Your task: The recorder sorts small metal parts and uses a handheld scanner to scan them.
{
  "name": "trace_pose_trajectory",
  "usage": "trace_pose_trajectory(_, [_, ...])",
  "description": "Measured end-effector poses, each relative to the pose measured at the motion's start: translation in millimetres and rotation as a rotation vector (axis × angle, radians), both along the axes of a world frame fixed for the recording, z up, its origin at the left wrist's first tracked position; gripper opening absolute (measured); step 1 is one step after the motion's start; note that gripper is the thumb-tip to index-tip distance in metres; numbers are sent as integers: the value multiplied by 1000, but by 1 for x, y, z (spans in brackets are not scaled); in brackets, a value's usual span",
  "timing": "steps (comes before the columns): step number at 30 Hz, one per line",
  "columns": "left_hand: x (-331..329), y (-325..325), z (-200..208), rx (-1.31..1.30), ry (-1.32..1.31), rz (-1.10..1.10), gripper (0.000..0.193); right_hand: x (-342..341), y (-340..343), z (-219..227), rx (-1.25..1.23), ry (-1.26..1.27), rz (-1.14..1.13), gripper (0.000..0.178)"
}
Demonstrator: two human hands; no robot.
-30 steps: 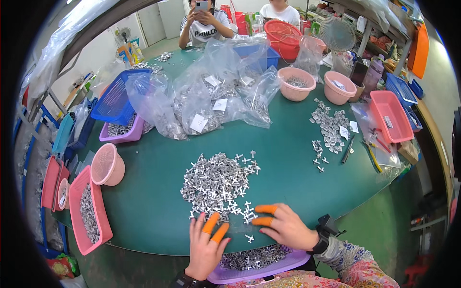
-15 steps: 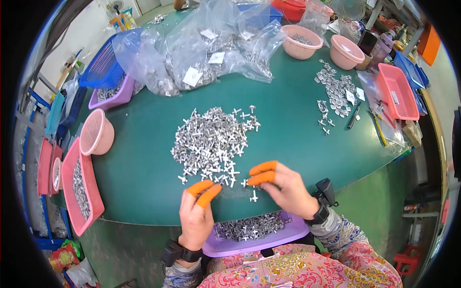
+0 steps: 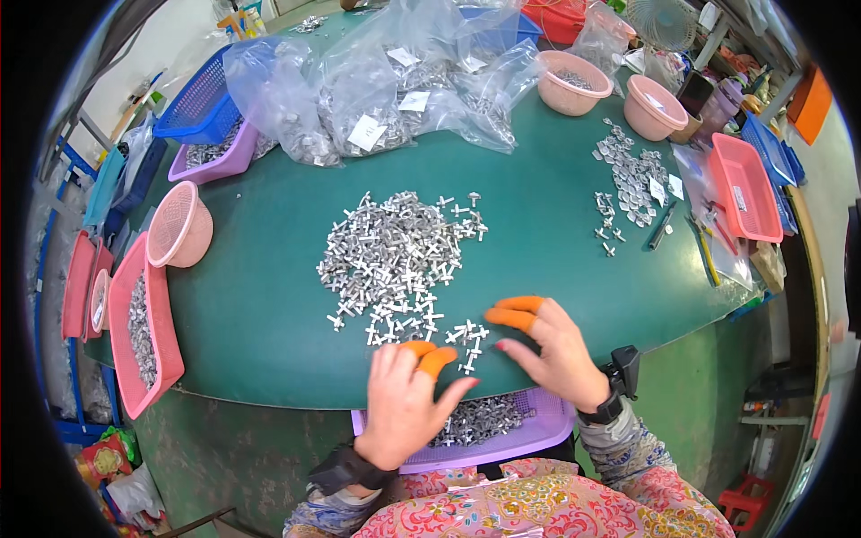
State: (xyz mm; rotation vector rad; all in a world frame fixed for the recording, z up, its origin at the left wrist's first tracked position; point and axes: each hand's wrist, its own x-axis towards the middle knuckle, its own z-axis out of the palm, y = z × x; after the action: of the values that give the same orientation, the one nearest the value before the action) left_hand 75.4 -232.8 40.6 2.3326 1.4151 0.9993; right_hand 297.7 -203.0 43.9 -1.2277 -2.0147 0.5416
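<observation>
A heap of small silvery cross-shaped metal pieces (image 3: 390, 255) lies in the middle of the green table (image 3: 556, 233). Between my hands sits a small separate cluster of the same crosses (image 3: 468, 339). My left hand (image 3: 405, 399), orange covers on two fingers, rests at the cluster's near left with thumb and fingers apart; its fingertips border the heap's lower edge. To the right of the cluster my right hand (image 3: 558, 354) is spread, also with two orange-covered fingers, and nothing shows in its grasp. Below the table edge, a purple basket (image 3: 547, 430) holds many more crosses, partly hidden by my left hand.
Clear plastic bags of metal parts (image 3: 359, 99) lie at the back. Pink baskets (image 3: 179, 224) line the left side, near a blue basket (image 3: 193, 99). Rightward are flat metal pieces (image 3: 632, 175), pliers (image 3: 706, 251), a pink tray (image 3: 746, 193) and a pink bowl (image 3: 655, 108).
My left hand has moved right and turned its thumb outward. My right hand has drawn back to the right and opened. More crosses now lie in the cluster between them.
</observation>
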Motion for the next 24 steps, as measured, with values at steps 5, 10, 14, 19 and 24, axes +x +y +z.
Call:
trace_pose_trajectory(5, [9,1,-14,-8,134,-36,31,-6,-1,-11,88,-96,3,29])
trace_pose_trajectory(10, [-11,-5,-7,-11,18,29,26,3,-2,-9,-34,4,16,28])
trace_pose_trajectory(14, [-19,-5,5,-134,-73,29,24,7,-2,-4,-194,130,25,21])
trace_pose_trajectory(19, [-23,-5,10,-126,-125,20,25,16,-9,-3,-584,592,27,21])
trace_pose_trajectory(24, [-24,-4,13,-104,-151,24,21,27,-14,13,-748,983,-29,16])
